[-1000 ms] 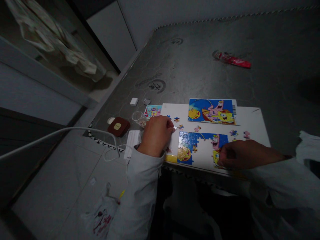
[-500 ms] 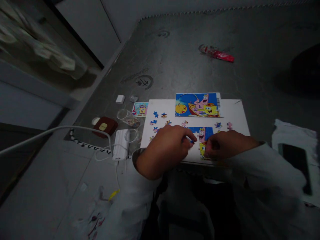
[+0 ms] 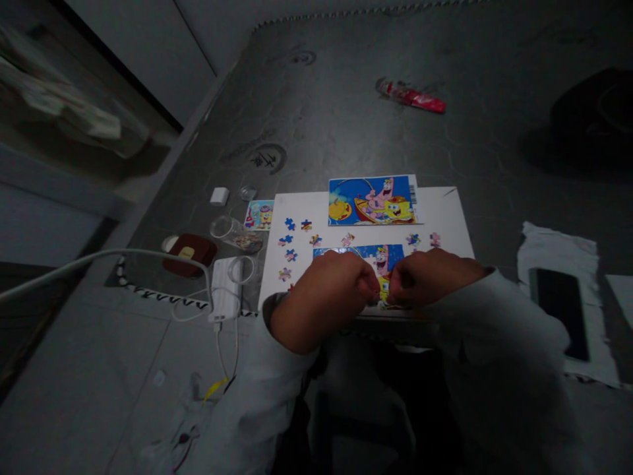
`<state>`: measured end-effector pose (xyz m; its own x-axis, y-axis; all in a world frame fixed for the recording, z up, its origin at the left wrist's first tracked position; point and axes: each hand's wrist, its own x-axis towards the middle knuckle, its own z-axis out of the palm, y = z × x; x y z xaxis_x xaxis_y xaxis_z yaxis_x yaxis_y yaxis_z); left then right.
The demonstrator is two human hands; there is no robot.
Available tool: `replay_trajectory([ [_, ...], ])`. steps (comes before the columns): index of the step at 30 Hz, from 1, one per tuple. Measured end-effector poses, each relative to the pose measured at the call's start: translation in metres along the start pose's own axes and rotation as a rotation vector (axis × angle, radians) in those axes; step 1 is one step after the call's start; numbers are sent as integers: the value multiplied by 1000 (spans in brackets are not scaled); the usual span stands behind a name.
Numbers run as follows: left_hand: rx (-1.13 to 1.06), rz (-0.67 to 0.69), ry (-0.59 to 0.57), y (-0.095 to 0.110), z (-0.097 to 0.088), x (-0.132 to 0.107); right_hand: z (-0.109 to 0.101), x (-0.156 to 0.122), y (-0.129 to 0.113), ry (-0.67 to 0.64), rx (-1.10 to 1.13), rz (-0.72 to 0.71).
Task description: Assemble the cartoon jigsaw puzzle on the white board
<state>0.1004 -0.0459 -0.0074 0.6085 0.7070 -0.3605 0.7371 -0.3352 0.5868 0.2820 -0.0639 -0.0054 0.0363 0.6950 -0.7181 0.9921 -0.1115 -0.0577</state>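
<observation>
A partly joined jigsaw puzzle (image 3: 364,251) with a blue background and cartoon figures lies on a white board (image 3: 306,198). My left hand (image 3: 339,284) is over its lower left part, thumb and forefinger pinched on a small puzzle piece that is mostly hidden. At the puzzle's right edge, my right hand (image 3: 428,277) has its fingers closed against it; their exact hold is partly covered. Above lies the picture card (image 3: 370,201) with the same scene. Several loose puzzle pieces (image 3: 291,255) are spread on the left, and pink and blue ones (image 3: 413,240) near my right hand.
Left of the board are a clear plastic cup (image 3: 235,234), a small picture card (image 3: 259,215), a brown case (image 3: 190,256), a white power bank (image 3: 226,290) with cables and a white adapter (image 3: 219,196). A phone (image 3: 561,313) rests on cloth at right; a red wrapper (image 3: 415,97) lies farther back.
My left hand has brought the small blue piece rightward and down to the puzzle, close to my right fingertips. The whole view has shifted, so everything appears farther left.
</observation>
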Motion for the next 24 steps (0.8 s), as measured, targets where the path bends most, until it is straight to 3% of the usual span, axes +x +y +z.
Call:
replay_trajectory([
  [20, 74, 25, -13, -3, 5, 3, 0, 0, -1, 19, -21, 10],
  [24, 101, 5, -24, -7, -5, -6, 1, 3, 1, -12, -18, 23],
])
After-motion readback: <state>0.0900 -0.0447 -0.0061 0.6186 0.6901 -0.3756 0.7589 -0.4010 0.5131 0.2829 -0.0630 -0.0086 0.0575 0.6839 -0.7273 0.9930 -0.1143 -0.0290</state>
